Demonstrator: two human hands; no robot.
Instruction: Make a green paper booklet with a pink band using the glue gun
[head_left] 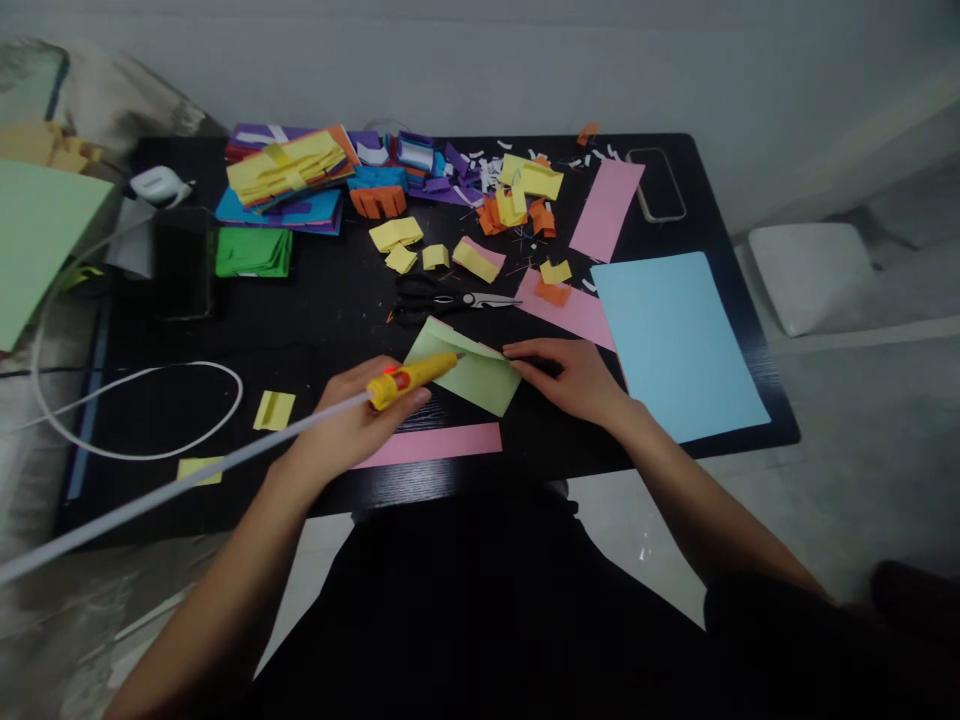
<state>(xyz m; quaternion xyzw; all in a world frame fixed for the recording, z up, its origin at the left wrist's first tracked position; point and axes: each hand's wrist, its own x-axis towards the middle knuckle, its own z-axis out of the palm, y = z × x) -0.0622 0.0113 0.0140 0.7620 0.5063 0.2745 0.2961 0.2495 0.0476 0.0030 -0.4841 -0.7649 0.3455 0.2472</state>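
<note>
My left hand (356,415) is wrapped round a yellow hot glue gun (412,380). A long white glue stick (247,452) runs out of its back toward the lower left. The gun's tip lies over a light green paper (480,380), folded along its upper edge. At the right end of that paper, the fingers of my right hand (566,375) pinch its edge. Just beyond the paper lie black-handled scissors (457,299), blades pointing right. A pink paper strip (450,442) lies nearest me, partly covered by my left hand.
Bundles of yellow folded paper (292,170), a green paper stack (253,252) and small scraps fill the table's far side. On the right are a light blue sheet (679,340), pink paper (607,210) and a phone-shaped case (657,186). A white cable (142,455) loops at left.
</note>
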